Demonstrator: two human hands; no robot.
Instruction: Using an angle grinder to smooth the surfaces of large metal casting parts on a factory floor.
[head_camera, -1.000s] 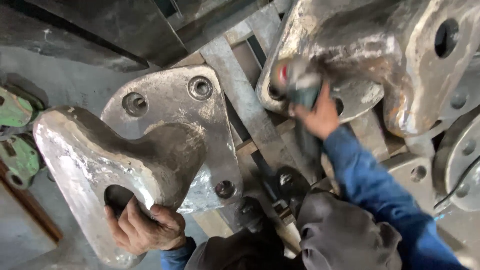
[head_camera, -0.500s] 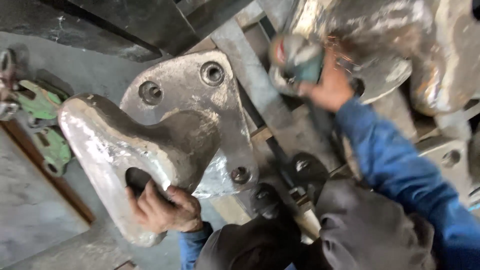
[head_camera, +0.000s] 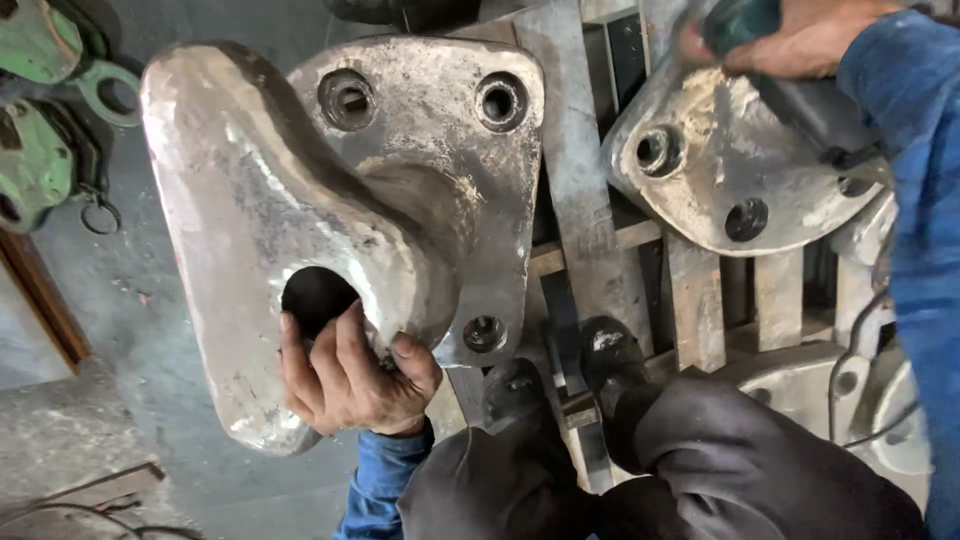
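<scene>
Two large grey cast-metal brackets with bolt holes lie side by side. Left hand grips the nearer bracket; right hand is clamped on one dark green power grinder above the second bracket.

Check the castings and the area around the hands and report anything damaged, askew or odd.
Nothing stands out. The left hand grips the big grey casting at its hole; the right hand holds a green tool over another casting.

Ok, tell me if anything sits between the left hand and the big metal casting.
Nothing visible does: the left hand already rests on the casting, fingers at the edge of its large hole.
</scene>
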